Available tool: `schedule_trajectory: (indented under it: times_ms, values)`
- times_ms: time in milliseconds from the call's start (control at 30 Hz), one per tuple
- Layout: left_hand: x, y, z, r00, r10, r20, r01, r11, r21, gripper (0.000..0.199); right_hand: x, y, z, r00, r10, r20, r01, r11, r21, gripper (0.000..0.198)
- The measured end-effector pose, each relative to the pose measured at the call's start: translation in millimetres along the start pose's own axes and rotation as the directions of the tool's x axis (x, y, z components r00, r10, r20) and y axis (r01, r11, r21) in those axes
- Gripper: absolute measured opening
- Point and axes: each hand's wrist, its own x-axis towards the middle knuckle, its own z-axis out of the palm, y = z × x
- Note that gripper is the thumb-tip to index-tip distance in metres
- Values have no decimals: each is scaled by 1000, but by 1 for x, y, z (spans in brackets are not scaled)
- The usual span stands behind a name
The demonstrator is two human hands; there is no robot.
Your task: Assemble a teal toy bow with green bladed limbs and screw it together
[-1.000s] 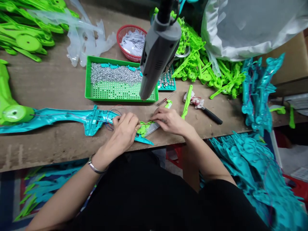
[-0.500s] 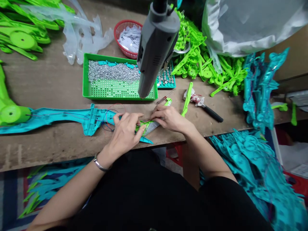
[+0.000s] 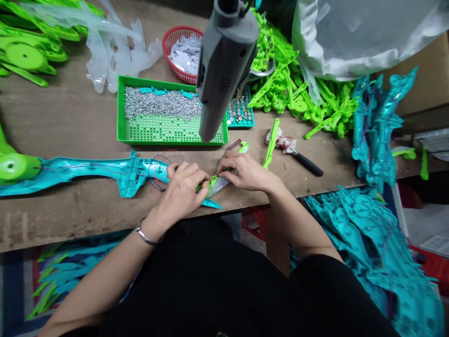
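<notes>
Left hand (image 3: 184, 187): palm down on the right end of the long teal plastic shell (image 3: 87, 171); fingers curled, grip clenched on the small green insert (image 3: 211, 183) seated there.
Right hand (image 3: 245, 171): resting on the table (image 3: 70, 117) just right of the left hand; fingertips pinched on the far end of the same green insert and on a grey pointed piece (image 3: 220, 186) beside it. Grip grasping, not released.
Teal plastic shell: lies flat along the near edge of the table, running left from the hands; its left end meets a green round-ended part (image 3: 14, 166). Thin red and blue wires (image 3: 159, 166) loop out of it just left of the left hand.
Electric screwdriver (image 3: 224, 65): grey body, hanging tip-down above the table, just beyond the hands; touched by neither hand.
Green tray (image 3: 168, 133): behind the hands, a heap of silver screws (image 3: 161, 103) along its far side.
Small teal tray (image 3: 242, 114): right of the green tray, partly hidden by the screwdriver; contents too small to tell.
Red basket (image 3: 178, 42): at the back, holding pale scraps.
Black-handled tool (image 3: 301, 159): right of the right hand, apart from it.
Small red-handled screwdriver (image 3: 240, 140): between the green tray and the right hand.
Green parts pile (image 3: 298, 93): back right.
Teal shells (image 3: 372, 234): stacked low at the right, beside the person's lap.
Wrist: metal bangle (image 3: 143, 234) on the left arm.
</notes>
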Motion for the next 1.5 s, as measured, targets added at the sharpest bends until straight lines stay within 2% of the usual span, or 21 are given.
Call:
schedule_trajectory:
  times_ms: [500,733,1167,1333,1500]
  values:
    - [0,0,1,1000,-23,16,24,998,-52,16,2,1,-1,1000,17,4,-18,999,47,16]
    - [-1,-1,-2,1000,7,28,-5,997,-73,17,3,3,-2,999,-10,41,8,999,47,17]
    - [8,10,5,986,-162,40,162,987,-8,14,5,2,-2,995,95,31,-96,994,56,14]
    - [8,10,3,992,-128,18,129,990,-51,15,6,2,-3,992,122,43,-124,990,71,19]
    - [7,9,4,996,-79,46,80,997,-13,15,8,-1,-6,989,137,62,-141,988,69,20]
